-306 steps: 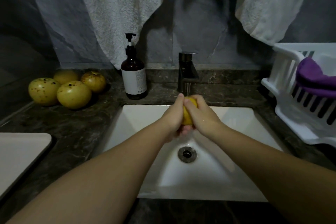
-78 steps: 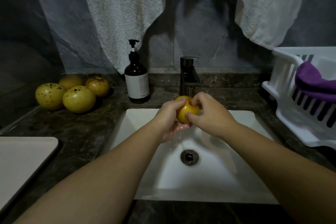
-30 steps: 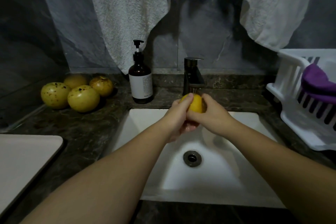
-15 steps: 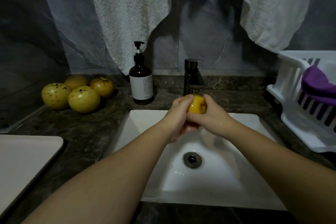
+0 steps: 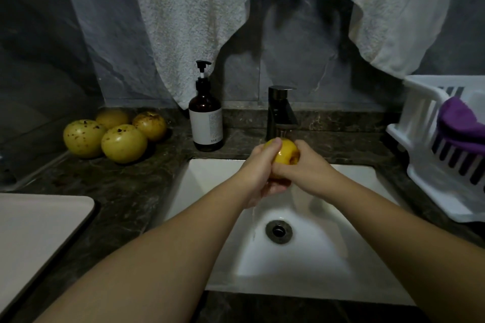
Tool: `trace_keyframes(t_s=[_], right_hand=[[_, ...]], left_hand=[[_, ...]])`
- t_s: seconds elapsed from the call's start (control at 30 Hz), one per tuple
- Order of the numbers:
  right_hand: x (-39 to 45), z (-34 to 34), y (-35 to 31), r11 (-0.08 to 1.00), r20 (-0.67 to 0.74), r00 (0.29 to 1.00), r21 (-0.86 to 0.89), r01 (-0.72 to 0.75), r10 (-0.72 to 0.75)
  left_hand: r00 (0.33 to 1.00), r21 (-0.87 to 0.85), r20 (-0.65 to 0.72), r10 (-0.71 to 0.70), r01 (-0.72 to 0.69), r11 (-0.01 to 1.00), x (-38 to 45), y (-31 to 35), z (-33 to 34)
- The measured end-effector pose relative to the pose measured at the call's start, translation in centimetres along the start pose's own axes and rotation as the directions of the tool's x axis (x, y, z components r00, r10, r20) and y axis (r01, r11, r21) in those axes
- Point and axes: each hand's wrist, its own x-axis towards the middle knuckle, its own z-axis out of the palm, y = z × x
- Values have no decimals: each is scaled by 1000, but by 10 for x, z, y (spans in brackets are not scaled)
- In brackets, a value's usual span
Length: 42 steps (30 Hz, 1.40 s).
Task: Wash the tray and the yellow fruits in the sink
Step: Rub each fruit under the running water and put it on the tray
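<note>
i count five yellow fruits: one (image 5: 284, 151) in my two hands, four (image 5: 115, 134) grouped on the counter. one tray (image 5: 39, 220), one sink (image 5: 288, 257) with one drain (image 5: 278, 230), one faucet (image 5: 280, 110), one soap bottle (image 5: 205, 115), two hanging towels (image 5: 194, 16), one white rack (image 5: 430, 144), one purple cloth (image 5: 459, 123).

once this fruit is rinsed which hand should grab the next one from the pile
Probably the left hand. The four unwashed fruits sit on the counter to the left of the sink, on that hand's side. The right hand can keep the rinsed fruit; the rack is on its side.
</note>
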Motion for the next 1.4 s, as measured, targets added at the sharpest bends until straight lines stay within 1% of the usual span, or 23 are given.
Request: trace_keyframes(t_s=[0.07, 0.1, 0.13, 0.2, 0.23, 0.27, 0.33, 0.37, 0.4, 0.43, 0.5, 0.57, 0.6, 0.67, 0.7, 0.73, 0.8, 0.9, 0.97, 1.03, 1.17, 1.27, 1.4], right_hand=[[1, -3, -1, 975, -35, 993, -196, 101, -110], [1, -4, -2, 957, -39, 988, -256, 134, -149], [1, -4, -3, 955, -35, 987, -263, 140, -155], [-1, -1, -5, 990, -1, 998, -123, 70, -71], [-2, 1, -5, 996, 7, 999, -82, 32, -32], [-3, 1, -5, 997, 2, 1000, -69, 22, -22], [-3, -2, -6, 983, -37, 996, -170, 75, -83], [-3, -3, -6, 957, -45, 990, -264, 118, -134], [-3, -4, -4, 930, -36, 983, -331, 161, -183], [-4, -4, -3, 915, -21, 979, -359, 183, -204], [-3, -3, -3, 928, -24, 984, -336, 160, -178], [-3, -5, -5, 945, -10, 991, -304, 124, -133], [-2, -8, -7, 962, 18, 994, -250, 107, -106], [-2, -17, -14, 995, 58, 997, -80, 63, -59], [-2, -22, -17, 999, 44, 998, -22, 43, -42], [-2, -27, -20, 1000, 5, 1000, -8, 27, -27], [-1, -35, -28, 998, -95, 995, -59, 23, -29], [-1, -43, -45, 989, -179, 977, -111, 97, -115], [0, -46, -55, 973, -176, 965, -159, 166, -193], [3, -48, -63, 955, -125, 965, -219, 201, -232], [9, -53, -78, 921, -25, 970, -321, 221, -242], [15, -56, -85, 916, 22, 974, -336, 220, -226], [17, -58, -87, 921, 6, 973, -320, 221, -231]], left_hand=[[1000, -17, 5, 13, -13, 1000, 2, 2, -1], [1000, -28, 8, 15, -15, 999, 2, 2, -2], [1000, -38, 9, 15, -15, 999, 2, 3, -2], [1000, -38, 5, 24, -23, 999, 3, 1, -2], [1000, -33, 3, 30, -30, 999, 3, 0, -2], [999, -31, 2, 34, -34, 999, 4, -1, -2], [1000, -36, 9, 27, -26, 999, 6, -3, -2], [1000, -38, 17, 16, -16, 999, 7, -3, -2], [1000, -36, 26, 3, -2, 999, 7, -3, -3], [999, -25, 33, -8, 9, 1000, 7, -4, -4], [999, -7, 43, -11, 12, 1000, 8, -5, -6], [999, -34, 36, 0, 1, 999, 11, -6, -6], [1000, -57, 22, 8, -7, 998, 13, -7, -6], [1000, -108, 4, 11, -10, 994, 16, -7, -9], [1000, -126, 6, 5, -5, 992, 17, -7, -10], [1000, -136, 5, -2, 3, 991, 17, -7, -11], [1000, -145, 1, -14, 14, 989, 16, -7, -12], [1000, -145, 4, -1, 1, 989, 19, -7, -13], [1000, -110, 13, 24, -22, 994, 21, -8, -14], [999, -80, 22, 37, -35, 996, 21, -9, -13], [999, -6, 21, 46, -46, 999, 22, -9, -11], [998, 74, 24, 64, -66, 995, 20, -9, -12], [995, 254, 2, 101, -98, 962, 16, -8, -15]])
